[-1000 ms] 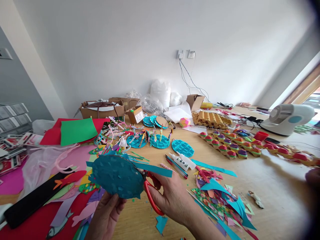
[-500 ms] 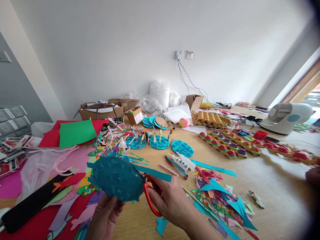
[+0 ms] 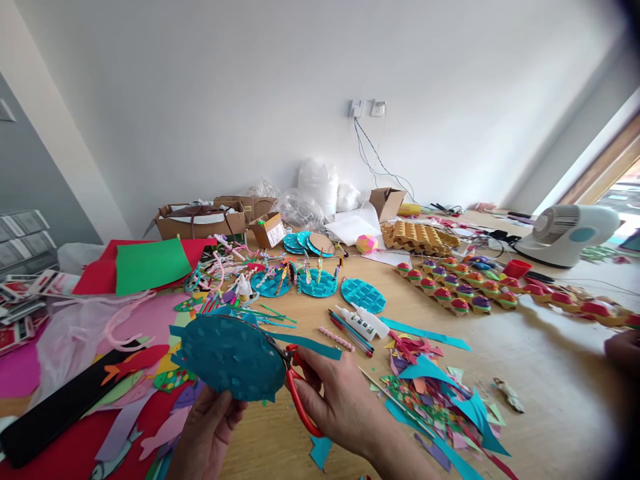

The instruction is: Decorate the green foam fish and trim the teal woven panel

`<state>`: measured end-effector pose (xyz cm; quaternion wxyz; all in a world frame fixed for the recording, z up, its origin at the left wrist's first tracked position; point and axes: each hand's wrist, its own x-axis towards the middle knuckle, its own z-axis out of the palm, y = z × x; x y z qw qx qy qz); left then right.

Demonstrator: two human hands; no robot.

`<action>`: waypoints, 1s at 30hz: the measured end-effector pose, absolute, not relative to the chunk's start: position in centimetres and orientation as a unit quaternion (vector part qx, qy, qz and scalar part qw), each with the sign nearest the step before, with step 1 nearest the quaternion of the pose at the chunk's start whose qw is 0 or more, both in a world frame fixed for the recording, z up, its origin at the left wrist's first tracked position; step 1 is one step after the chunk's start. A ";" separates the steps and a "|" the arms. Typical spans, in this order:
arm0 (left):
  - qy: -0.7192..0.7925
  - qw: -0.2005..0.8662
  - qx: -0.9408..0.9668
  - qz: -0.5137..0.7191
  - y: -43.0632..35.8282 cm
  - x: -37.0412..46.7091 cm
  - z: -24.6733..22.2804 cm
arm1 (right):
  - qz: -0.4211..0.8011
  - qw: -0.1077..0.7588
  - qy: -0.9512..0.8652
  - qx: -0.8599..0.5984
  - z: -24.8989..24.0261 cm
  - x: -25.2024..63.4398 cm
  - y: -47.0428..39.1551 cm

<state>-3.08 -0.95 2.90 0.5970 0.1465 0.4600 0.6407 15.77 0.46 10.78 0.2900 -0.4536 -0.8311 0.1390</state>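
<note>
My left hand (image 3: 217, 417) grips the lower edge of a blue paper-covered disc (image 3: 230, 357), thumb on its near face and fingers behind. Ragged blue paper flaps stick out around the rim. In my right hand (image 3: 333, 393) are red-handled scissors (image 3: 299, 393), their blades at the disc's upper right edge, mostly hidden behind it. A long blue paper strip (image 3: 313, 345) runs from that edge over the fingers of my right hand. Beyond lie a blue woven disc (image 3: 363, 295) and two blue discs bearing upright twisted pieces (image 3: 319, 281).
Paper scraps (image 3: 430, 393) are heaped at right, near white glue bottles (image 3: 363, 323) and pens. Paper fish (image 3: 137, 363) and a black case (image 3: 65, 407) lie at left. Painted egg cartons (image 3: 457, 287) and a fan (image 3: 565, 233) stand at right. Another person's hand (image 3: 623, 353) shows at the right edge.
The view has shifted slightly. Both hands keep hold of the disc and scissors, and the blue strip hangs a little lower near the blades.
</note>
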 end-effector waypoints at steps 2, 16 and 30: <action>0.460 0.601 0.144 0.638 -0.9 -3.1 2.6 | 0.136 0.299 -0.832 -0.447 10.9 15.8 0.4; 0.459 0.611 0.145 0.629 -0.7 -3.3 2.0 | 0.131 0.298 -0.830 -0.452 11.2 15.9 0.5; 0.457 0.609 0.156 0.629 -0.6 -3.6 1.6 | 0.095 0.303 -0.835 -0.449 10.2 16.2 0.3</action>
